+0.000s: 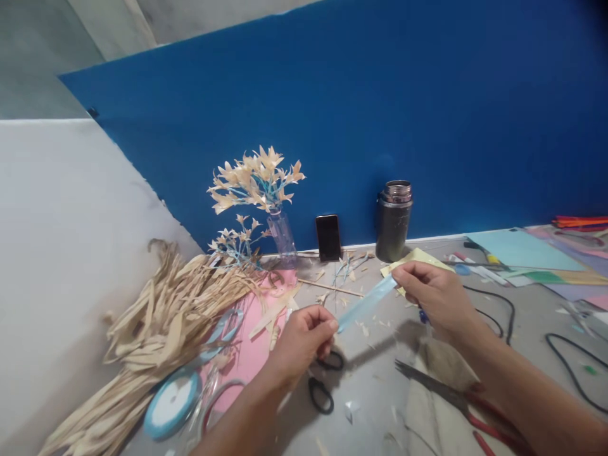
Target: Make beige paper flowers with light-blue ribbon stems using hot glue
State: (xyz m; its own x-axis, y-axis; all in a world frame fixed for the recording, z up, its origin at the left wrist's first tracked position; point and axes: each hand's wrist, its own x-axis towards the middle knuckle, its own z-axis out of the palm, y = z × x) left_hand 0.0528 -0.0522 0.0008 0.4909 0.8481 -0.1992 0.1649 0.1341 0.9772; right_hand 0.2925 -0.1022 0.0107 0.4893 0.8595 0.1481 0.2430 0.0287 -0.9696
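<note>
A short strip of light blue ribbon (365, 305) is stretched in the air between my two hands, slanting up to the right. My left hand (306, 335) pinches its lower end between thumb and fingertips. At the upper end, my right hand (434, 294) grips it the same way. Black-handled scissors (323, 396) lie on the table just below my left hand, partly hidden by it. Under my right forearm rest red-handled pliers (456, 399), their long jaws pointing left. A roll of blue ribbon (172, 405) lies to the left of my left forearm.
Dried husks (175, 316) are heaped at the left beside pink paper (247, 354). A clear bottle (282, 237) holds pale flowers (259, 177). A phone (328, 237) and a metal flask (394, 221) stand by the blue board. Coloured paper (527, 250) and black cord (510, 310) lie right.
</note>
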